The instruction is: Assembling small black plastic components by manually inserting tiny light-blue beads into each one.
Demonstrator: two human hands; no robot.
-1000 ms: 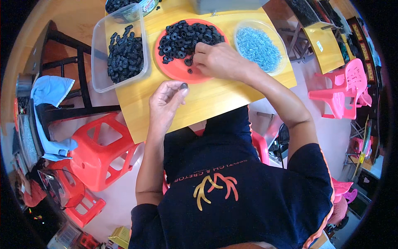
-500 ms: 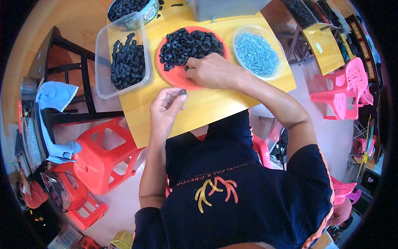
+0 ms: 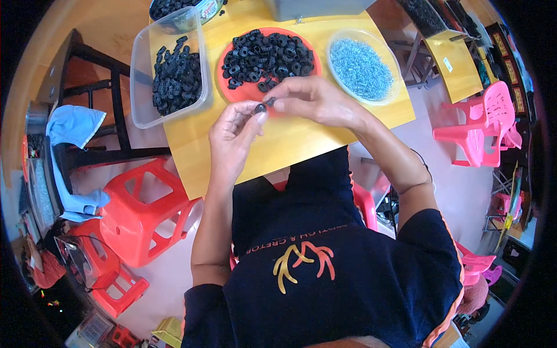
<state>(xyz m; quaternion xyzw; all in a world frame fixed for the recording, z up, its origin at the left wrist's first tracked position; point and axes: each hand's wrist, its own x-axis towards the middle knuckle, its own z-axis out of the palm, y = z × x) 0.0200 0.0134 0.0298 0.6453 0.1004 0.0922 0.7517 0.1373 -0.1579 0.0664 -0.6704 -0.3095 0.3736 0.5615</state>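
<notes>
The yellow bench (image 3: 200, 156) fills the upper middle, in front of the seated person. To its left stands a red stool (image 3: 130, 217), and a grey bin (image 3: 319, 7) sits at its far edge, partly cut off. On the bench's left side, a clear box (image 3: 141, 87) holds a heap of ridged black pieces (image 3: 178, 81). Next comes a round red plate (image 3: 241, 93) piled with ring-like black parts (image 3: 267, 53), and right of it an oval clear tub (image 3: 397, 87) full of pale blue bits (image 3: 361, 68).

The right hand (image 3: 318, 101) and left hand (image 3: 231, 133) meet just over the plate's near edge. The left grip pinches a small dark part (image 3: 260, 108) between thumb and fingers; the right grip, thumb against fingertips, has a smaller dark bit (image 3: 271, 101) right beside it. Whether those two pieces touch, I cannot tell.
</notes>
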